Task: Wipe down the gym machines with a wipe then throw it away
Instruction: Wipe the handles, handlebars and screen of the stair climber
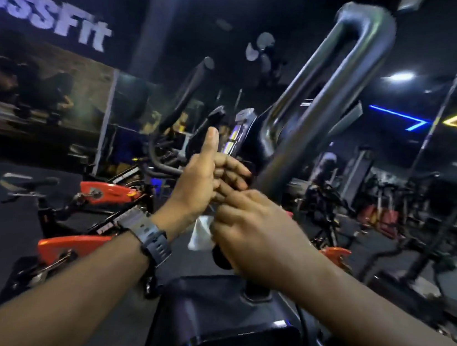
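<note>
The elliptical's looped handlebar (333, 99) rises stiff and fixed, solid enough to press against. The left hand (206, 181), thumb up, curls round the bar low down. The right hand (255, 228) pinches the white wipe (199, 234) just beneath: thin, limp, probably damp, best bunched in the fingers.

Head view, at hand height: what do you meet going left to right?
Orange-framed spin bikes → left hand, thumb up, with a dark wristwatch → crumpled white wipe → right hand → dark looped metal machine handle.
</note>
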Tool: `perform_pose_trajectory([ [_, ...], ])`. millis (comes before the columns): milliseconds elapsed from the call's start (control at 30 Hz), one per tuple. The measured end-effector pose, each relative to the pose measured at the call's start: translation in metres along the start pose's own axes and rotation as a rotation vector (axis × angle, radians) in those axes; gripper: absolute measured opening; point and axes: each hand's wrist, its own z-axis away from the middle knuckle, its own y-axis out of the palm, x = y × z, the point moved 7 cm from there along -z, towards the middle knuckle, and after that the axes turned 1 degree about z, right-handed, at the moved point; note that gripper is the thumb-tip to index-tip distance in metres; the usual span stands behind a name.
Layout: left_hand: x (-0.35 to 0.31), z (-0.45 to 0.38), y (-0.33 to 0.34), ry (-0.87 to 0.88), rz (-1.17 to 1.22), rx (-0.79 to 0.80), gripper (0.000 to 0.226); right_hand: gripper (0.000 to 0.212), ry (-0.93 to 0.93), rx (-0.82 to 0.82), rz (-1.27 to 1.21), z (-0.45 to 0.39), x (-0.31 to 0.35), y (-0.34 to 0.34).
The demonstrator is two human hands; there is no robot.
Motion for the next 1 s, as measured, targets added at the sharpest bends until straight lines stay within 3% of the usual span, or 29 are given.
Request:
perform_pose_trajectory([
  [67,-0.003,-0.005,-0.002,-0.049,-0.010,0.099,0.087,0.009,0.022,0.089,0.046,-0.012,-0.014,-0.003],
  [167,-0.007,-0.009,0.001,-0.113,0.004,0.242,0.085,0.014,0.302,0.028,0.223,-0.030,-0.093,-0.053],
  [233,-0.007,-0.011,0.000,-0.149,0.033,0.289,0.084,0.010,0.399,0.074,0.272,-0.033,-0.098,-0.062],
  [367,0.001,-0.012,0.005,-0.221,0.137,0.302,0.079,0.004,0.211,0.323,0.115,-0.027,-0.007,-0.008],
  [433,0.007,-0.010,0.006,-0.245,0.155,0.320,0.076,0.012,0.195,0.422,0.146,-0.026,-0.022,-0.015],
  [567,0.009,-0.009,0.005,-0.249,0.171,0.329,0.077,0.018,0.486,0.351,0.382,-0.033,-0.093,-0.056],
  [633,0.009,-0.006,0.005,-0.261,0.182,0.329,0.077,0.023,0.435,0.319,0.292,-0.033,-0.059,-0.036],
  [700,0.014,-0.004,0.005,-0.280,0.170,0.360,0.076,0.026,0.293,0.394,0.140,-0.029,0.006,-0.002],
  [767,0.021,-0.002,0.002,-0.288,0.142,0.403,0.076,0.022,0.194,0.469,0.105,-0.025,0.031,0.012],
  [933,0.029,-0.005,-0.003,-0.272,0.152,0.483,0.079,0.012,0.540,0.395,0.408,-0.043,-0.047,-0.038],
  [1000,0.035,-0.012,-0.004,-0.234,0.149,0.511,0.079,0.016,0.535,0.447,0.448,-0.044,-0.031,-0.026],
])
